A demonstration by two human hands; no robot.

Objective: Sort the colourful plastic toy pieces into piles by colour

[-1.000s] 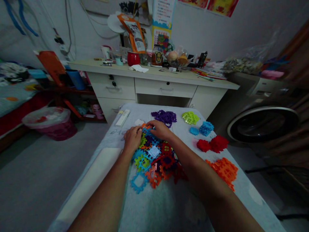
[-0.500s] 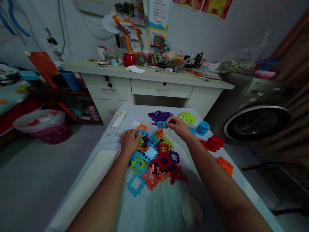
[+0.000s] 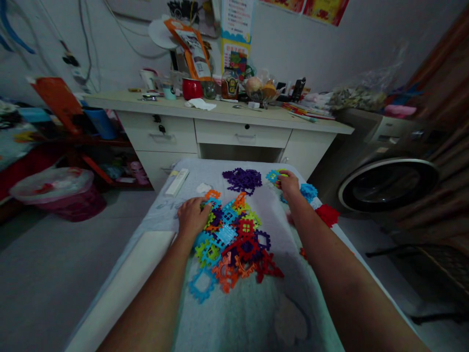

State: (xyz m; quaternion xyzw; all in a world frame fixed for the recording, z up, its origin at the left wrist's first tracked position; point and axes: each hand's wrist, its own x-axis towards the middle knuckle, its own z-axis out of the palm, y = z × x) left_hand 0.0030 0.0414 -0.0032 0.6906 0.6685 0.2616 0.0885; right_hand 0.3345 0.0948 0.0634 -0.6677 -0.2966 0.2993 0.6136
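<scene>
My right hand (image 3: 289, 184) pinches a blue interlocking plastic building piece (image 3: 272, 176) at the far right of the cloth-covered table, beside the lime-green pieces it partly covers. My left hand (image 3: 192, 215) rests at the left edge of a mixed pile of building pieces (image 3: 234, 234) in blue, red, orange, purple and green. Its fingers are bent together by the pile; what lies under them is hidden. A heap of purple pieces (image 3: 242, 180) sits behind the mixed pile. Stacks of blue pieces (image 3: 308, 192) and red pieces (image 3: 327, 215) lie along the right edge, partly behind my right forearm.
A white box-like strip (image 3: 177, 182) lies at the table's back left. Beyond stands a white desk (image 3: 161, 128) crowded with jars, a red pot (image 3: 192, 89) and papers. A washing machine (image 3: 388, 166) is on the right, a pink lined bin (image 3: 62, 195) on the left.
My right hand has carried the blue piece rightward, from in front of the purple heap to the lime-green pieces. My left hand keeps its place at the pile. The view has shifted slightly.
</scene>
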